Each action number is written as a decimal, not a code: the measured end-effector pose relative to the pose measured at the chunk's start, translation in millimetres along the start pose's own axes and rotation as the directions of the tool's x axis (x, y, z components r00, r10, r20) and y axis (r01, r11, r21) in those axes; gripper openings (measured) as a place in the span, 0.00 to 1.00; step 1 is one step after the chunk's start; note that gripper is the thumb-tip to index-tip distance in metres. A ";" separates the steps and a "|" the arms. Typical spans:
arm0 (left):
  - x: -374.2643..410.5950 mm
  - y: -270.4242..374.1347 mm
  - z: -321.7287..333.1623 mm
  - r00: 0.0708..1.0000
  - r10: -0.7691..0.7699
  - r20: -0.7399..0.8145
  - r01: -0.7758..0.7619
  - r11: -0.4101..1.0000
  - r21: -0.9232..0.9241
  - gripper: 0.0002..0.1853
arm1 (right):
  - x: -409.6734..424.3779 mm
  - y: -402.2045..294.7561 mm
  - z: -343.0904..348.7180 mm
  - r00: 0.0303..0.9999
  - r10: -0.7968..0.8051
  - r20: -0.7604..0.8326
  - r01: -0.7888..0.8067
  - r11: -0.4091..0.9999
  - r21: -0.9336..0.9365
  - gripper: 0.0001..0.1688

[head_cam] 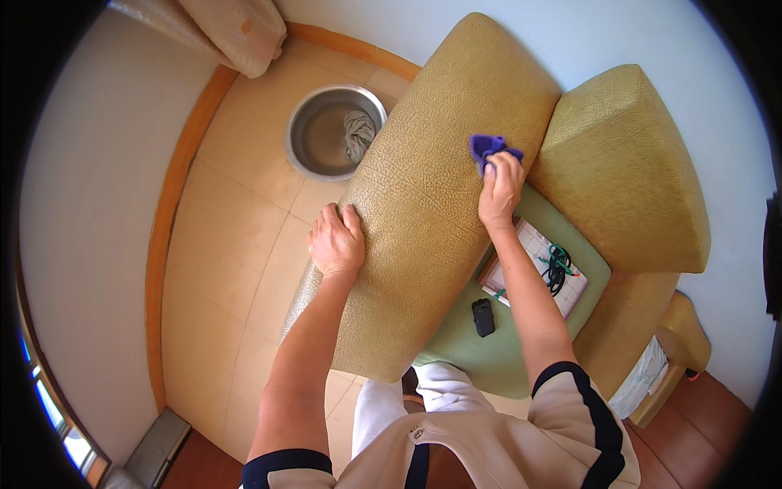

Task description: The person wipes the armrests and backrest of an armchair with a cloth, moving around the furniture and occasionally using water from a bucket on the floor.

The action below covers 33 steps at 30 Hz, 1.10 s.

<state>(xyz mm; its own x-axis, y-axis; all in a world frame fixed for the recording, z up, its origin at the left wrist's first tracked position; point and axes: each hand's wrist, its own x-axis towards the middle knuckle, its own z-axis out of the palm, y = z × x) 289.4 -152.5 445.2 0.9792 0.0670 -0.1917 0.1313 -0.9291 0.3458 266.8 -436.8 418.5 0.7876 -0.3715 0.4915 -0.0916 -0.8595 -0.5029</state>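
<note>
My right hand (502,189) grips a bunched purple cloth (489,148) against the top of a tan, grained leather-like sofa armrest (415,202), near where it meets the backrest (629,177). Part of the cloth is hidden under my fingers. My left hand (337,241) holds nothing and rests on the armrest's outer edge, with the thumb a little apart from the fingers. Below my right forearm, the green seat cushion (452,348) carries a printed box or pad (519,275), a coiled black and green cord (557,269) and a small black device (483,318).
Beyond the armrest a metal basin (296,137) stands on the tiled floor (226,244), with water and a grey cloth (359,134) in it. A curtain (244,36) hangs at the upper left. Walls close in on both sides. A grey case (156,443) is at the lower left.
</note>
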 end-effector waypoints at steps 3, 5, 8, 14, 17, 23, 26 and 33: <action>-1.8 3.4 -3.7 0.998 -0.042 0.040 0.042 0.999 0.016 0.22 | -2.9 -8.5 2.6 0.990 0.126 -0.057 -0.127 0.992 -0.015 0.08; 1.2 3.8 -4.8 0.998 -0.047 0.032 0.047 0.999 0.004 0.22 | -27.5 -17.7 -2.0 0.999 0.037 0.001 -0.037 0.999 0.018 0.09; 0.1 -5.4 0.5 1.000 -0.004 0.000 0.004 1.000 -0.002 0.21 | -23.8 2.6 -9.1 0.998 -0.030 0.053 0.030 0.999 0.013 0.10; 0.7 -1.2 -0.3 1.000 -0.009 0.017 0.009 1.000 -0.014 0.21 | 28.6 -0.2 12.5 0.987 0.139 -0.078 -0.143 0.989 -0.040 0.09; 2.6 -2.5 2.4 1.000 -0.018 0.015 0.018 1.000 -0.007 0.20 | 22.6 -85.2 20.2 0.935 -0.289 0.205 0.272 0.956 0.109 0.09; 0.0 -3.3 -0.5 1.000 -0.009 -0.008 0.009 1.000 0.012 0.20 | 101.0 -63.7 60.2 0.774 -0.546 0.320 0.563 0.825 0.049 0.10; -0.9 -4.3 0.7 1.000 -0.006 -0.018 0.006 1.000 0.008 0.20 | 172.1 -4.2 58.7 0.961 -0.213 0.179 0.240 0.960 -0.147 0.11; -0.8 -1.6 3.9 1.000 0.001 -0.002 -0.001 1.000 -0.025 0.21 | 159.1 61.3 56.6 0.978 0.199 0.055 -0.163 0.907 -0.388 0.16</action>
<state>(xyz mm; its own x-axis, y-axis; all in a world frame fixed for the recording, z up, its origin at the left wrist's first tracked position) 287.8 -152.5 441.2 0.9796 0.0662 -0.1897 0.1337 -0.9197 0.3692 421.0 -528.8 425.6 0.7859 -0.5153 0.3417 -0.4478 -0.8555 -0.2601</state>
